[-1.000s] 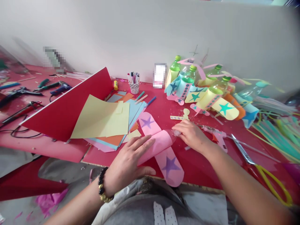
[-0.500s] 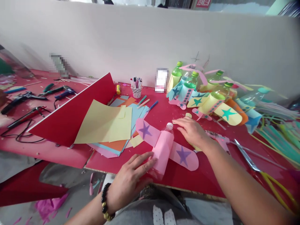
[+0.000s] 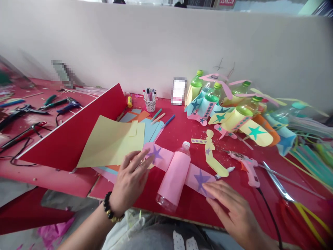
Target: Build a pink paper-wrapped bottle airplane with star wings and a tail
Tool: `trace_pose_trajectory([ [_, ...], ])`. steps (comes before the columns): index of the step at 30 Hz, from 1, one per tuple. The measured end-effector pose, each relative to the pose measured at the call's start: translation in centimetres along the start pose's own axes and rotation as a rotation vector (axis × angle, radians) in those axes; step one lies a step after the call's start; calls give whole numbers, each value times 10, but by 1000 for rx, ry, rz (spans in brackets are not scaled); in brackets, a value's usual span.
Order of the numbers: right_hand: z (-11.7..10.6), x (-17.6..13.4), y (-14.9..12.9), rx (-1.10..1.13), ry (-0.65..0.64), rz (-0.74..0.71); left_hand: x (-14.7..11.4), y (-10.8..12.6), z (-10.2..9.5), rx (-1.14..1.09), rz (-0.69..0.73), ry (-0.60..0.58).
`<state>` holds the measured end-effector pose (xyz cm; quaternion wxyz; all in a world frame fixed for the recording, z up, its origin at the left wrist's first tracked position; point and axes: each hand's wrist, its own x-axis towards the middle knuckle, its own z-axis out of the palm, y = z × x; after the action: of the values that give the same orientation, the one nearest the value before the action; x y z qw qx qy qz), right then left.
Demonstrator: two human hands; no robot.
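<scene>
A clear plastic bottle [image 3: 169, 203] wrapped in pink paper lies on the red table before me, its white cap pointing away. Pink paper wings with purple stars stick out on both sides. My left hand [image 3: 134, 180], wearing a beaded bracelet, has its fingers over the left paper wing [image 3: 165, 158]; its thumb is hidden. At the tip of the right paper wing [image 3: 195, 177], my right hand [image 3: 231, 208] pinches the paper between thumb and fingers. Yellow paper cut-outs [image 3: 213, 161] with purple marks lie beyond that wing, beside a white marker [image 3: 229, 171].
A pink glue gun [image 3: 248, 166] and large scissors [image 3: 281, 185] lie at right. Finished bottle planes [image 3: 241, 116] stand against the wall. Coloured paper sheets [image 3: 111, 139], a red upright board [image 3: 75, 135], a pen cup [image 3: 150, 102] and a phone [image 3: 179, 91] are farther back.
My right hand has left the yellow cut-outs and come down to the right wing tip. My left hand has shifted from the bottle's side to the left wing.
</scene>
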<state>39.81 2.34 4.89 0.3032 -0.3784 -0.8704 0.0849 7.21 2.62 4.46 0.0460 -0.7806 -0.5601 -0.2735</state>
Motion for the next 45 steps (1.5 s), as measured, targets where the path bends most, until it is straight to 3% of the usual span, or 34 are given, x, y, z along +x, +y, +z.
trace_pose_trajectory([
  [4,7,-3,-7,22,15,-8,14,-15,17,18,34,-66],
  [9,5,-2,-11,34,18,5,12,-19,24,-40,55,-120],
  [18,2,-11,-13,60,54,24,2,-13,5,-148,64,-130],
  [25,-1,-26,-15,111,50,65,-13,-11,-10,-322,70,-29],
  [34,-7,-48,-16,54,50,220,-29,6,-12,-438,26,-5],
  [40,-15,-22,21,-64,162,310,-44,13,-1,-457,-2,33],
  [45,-18,40,79,-174,65,298,-43,8,7,-490,-118,35],
])
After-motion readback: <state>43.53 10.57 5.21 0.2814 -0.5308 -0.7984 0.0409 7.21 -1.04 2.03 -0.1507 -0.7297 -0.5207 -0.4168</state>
